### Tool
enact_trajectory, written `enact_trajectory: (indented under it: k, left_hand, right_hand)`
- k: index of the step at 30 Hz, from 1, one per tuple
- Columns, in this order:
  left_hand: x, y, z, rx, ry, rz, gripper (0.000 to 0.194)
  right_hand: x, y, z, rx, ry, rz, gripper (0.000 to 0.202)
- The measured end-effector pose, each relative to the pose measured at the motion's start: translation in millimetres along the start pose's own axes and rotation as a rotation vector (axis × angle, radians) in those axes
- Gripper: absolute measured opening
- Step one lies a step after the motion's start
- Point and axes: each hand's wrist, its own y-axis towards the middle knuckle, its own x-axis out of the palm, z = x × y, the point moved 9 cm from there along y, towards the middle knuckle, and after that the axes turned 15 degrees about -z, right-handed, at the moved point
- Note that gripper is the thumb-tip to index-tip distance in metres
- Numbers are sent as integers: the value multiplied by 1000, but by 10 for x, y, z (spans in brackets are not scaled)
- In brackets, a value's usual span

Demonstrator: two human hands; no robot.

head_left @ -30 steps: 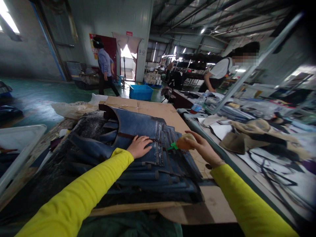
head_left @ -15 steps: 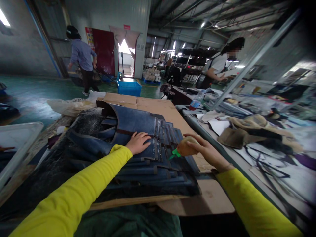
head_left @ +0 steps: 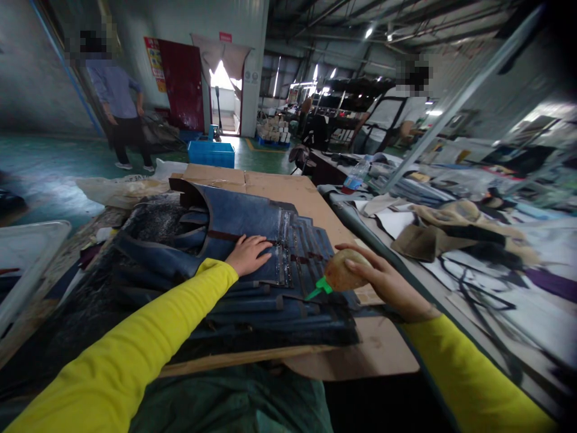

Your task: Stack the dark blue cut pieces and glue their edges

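Dark blue leather-like pieces (head_left: 243,207) lie overlapped in a stepped stack in front of me, their right edges fanned out in strips. On the top piece my left hand (head_left: 250,255) rests flat, fingers spread, just left of a strip with shiny wet-looking spots (head_left: 285,240). My right hand (head_left: 383,276) is wrapped round a rounded tan squeeze bottle (head_left: 345,272) with a green nozzle (head_left: 320,288). The nozzle points down and left, close over the stepped edges; whether its tip touches them I cannot tell.
Cardboard (head_left: 265,183) lies under the stack. To the right, a table holds fabric scraps (head_left: 433,234) and a plastic bottle (head_left: 356,174). A blue crate (head_left: 211,154) stands beyond the board, a white bin (head_left: 33,246) at left. Two people (head_left: 119,96) stand farther off.
The nozzle has shifted slightly down relative to the stack, toward its lower edges. My left hand stays on the top piece. The person at left has turned, and my view has shifted slightly.
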Motion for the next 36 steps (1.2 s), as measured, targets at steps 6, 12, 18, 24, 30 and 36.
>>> enact_trajectory:
  k: [6,12,18,24,30,36]
  left_hand:
    - [-7,-1,9,-3,2,-10,37]
    - [-3,-2,8,-1,9,-2,37]
    - [-11,-6,10,4,7,-2,38]
    - [-20,-11,23,6,-1,-7,38]
    - [-17,-4,15,5,-9,-12,38]
    - [-2,-1,4,3,-3,-8,37]
  right_hand:
    - [-17,44,-24,-25,-91,15,46]
    - [-30,153,85,-76,-90,73,51]
    - [-30,37,15,-98,11,59,54]
    - [10,-53,-67,-94,85,18,52]
    - [61,-65,-97,-52,89,-12,54]
    - [62,9,-68,-98,-53,-15,51]
